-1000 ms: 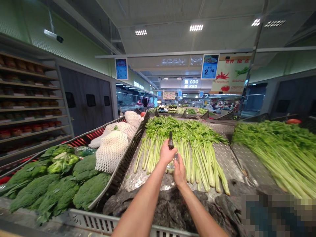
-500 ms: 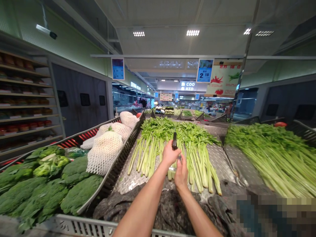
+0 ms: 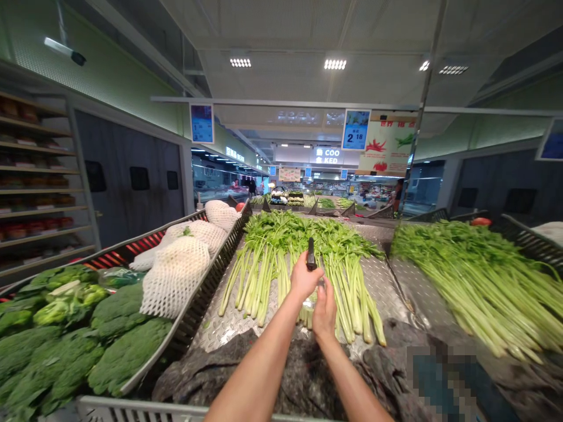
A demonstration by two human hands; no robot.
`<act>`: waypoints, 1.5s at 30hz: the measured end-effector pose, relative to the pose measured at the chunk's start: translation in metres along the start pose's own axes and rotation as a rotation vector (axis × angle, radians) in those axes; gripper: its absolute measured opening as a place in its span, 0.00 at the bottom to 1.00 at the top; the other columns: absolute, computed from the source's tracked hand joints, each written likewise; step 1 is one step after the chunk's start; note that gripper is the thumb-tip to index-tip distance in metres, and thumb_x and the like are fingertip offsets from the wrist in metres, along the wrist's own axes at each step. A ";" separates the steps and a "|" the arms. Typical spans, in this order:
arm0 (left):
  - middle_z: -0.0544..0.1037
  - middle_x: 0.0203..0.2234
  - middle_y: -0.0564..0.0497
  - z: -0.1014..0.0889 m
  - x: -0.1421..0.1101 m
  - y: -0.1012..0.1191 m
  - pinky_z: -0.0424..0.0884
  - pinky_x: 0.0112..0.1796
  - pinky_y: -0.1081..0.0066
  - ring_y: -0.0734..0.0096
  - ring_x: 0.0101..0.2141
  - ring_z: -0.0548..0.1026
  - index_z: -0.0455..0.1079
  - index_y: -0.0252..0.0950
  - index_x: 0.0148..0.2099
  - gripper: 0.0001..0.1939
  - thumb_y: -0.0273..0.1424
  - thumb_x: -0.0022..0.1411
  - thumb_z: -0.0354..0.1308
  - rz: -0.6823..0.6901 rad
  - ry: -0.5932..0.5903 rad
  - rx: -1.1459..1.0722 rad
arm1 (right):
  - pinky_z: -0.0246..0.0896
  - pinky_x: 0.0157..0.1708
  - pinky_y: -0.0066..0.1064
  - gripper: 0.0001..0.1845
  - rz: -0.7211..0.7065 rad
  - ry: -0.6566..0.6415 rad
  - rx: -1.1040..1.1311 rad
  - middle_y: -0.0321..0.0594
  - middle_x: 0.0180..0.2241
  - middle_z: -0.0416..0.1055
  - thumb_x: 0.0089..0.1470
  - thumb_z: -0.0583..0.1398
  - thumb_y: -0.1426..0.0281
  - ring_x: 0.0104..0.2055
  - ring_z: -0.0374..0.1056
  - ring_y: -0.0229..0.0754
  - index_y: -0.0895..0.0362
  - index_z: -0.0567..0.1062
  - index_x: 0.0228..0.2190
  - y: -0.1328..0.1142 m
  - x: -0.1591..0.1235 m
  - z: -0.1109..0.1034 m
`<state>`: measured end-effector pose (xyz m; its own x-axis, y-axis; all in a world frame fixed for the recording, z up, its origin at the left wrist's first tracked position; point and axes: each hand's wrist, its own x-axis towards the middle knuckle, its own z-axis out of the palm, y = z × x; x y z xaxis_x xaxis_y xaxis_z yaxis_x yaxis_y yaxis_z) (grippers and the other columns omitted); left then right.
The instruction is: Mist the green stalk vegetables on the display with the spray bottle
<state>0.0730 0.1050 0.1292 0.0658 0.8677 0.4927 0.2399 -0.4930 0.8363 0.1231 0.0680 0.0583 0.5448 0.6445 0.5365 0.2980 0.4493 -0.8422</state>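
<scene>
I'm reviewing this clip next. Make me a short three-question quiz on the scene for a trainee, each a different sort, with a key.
1. Which hand grips the black object? A: left. B: right. C: neither.
2. True or false: the broccoli lies to the left of the celery spread out on the metal surface.
3. Fill in: the blue price sign beside the pepper poster shows a large 2, then a smaller ____.

Key: 1. A, the left hand. 2. True. 3. 18.
</scene>
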 end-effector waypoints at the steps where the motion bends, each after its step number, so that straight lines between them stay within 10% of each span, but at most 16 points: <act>1: 0.63 0.20 0.58 0.001 0.000 0.001 0.57 0.24 0.78 0.79 0.21 0.60 0.62 0.37 0.36 0.14 0.26 0.42 0.53 0.004 -0.006 -0.005 | 0.47 0.49 0.37 0.28 0.003 0.006 0.002 0.50 0.49 0.59 0.49 0.45 0.57 0.51 0.54 0.45 0.62 0.60 0.47 0.000 0.001 -0.001; 45: 0.64 0.20 0.58 0.062 -0.017 0.024 0.54 0.22 0.78 0.79 0.21 0.60 0.62 0.37 0.35 0.11 0.29 0.46 0.52 0.104 -0.172 -0.017 | 0.52 0.46 0.36 0.27 -0.082 0.284 -0.071 0.53 0.43 0.65 0.52 0.41 0.60 0.46 0.60 0.43 0.66 0.65 0.42 0.010 0.022 -0.057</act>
<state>0.1376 0.0821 0.1265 0.2544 0.8095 0.5291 0.2074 -0.5800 0.7877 0.1826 0.0516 0.0582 0.7108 0.4045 0.5754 0.3986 0.4424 -0.8034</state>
